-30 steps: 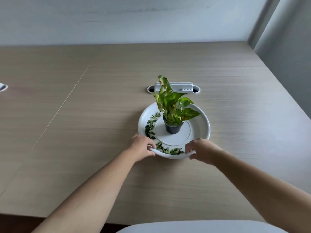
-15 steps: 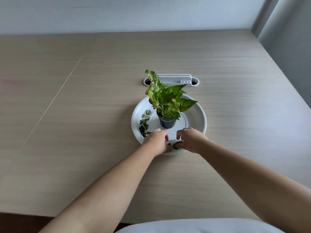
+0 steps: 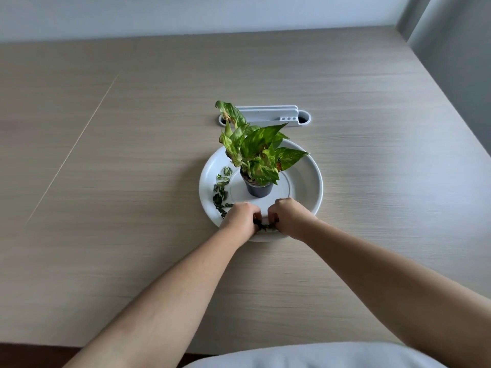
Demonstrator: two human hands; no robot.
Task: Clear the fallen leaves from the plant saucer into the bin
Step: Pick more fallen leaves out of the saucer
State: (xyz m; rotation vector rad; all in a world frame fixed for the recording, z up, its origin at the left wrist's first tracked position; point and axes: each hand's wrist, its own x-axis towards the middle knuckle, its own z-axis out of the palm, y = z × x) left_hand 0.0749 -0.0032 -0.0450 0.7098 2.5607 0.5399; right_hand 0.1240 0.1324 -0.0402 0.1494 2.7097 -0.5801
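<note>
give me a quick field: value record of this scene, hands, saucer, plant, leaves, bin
left hand: fingers curled, gathering leaves at the saucer's near rim
right hand: fingers curled on the same clump, close beside the left
clump of leaves: pinched between both hands
saucer: white, round, on the wooden table
potted plant: upright at the saucer's centre, dark pot
loose leaves: scattered along the saucer's left side
cable grommet: white, behind the saucer
bin: not in view

No words, labels, brand marks or numbers can be read anywhere: none on the white saucer (image 3: 308, 179), the dark plant pot (image 3: 259, 189), or the wooden surface (image 3: 132, 160).
</note>
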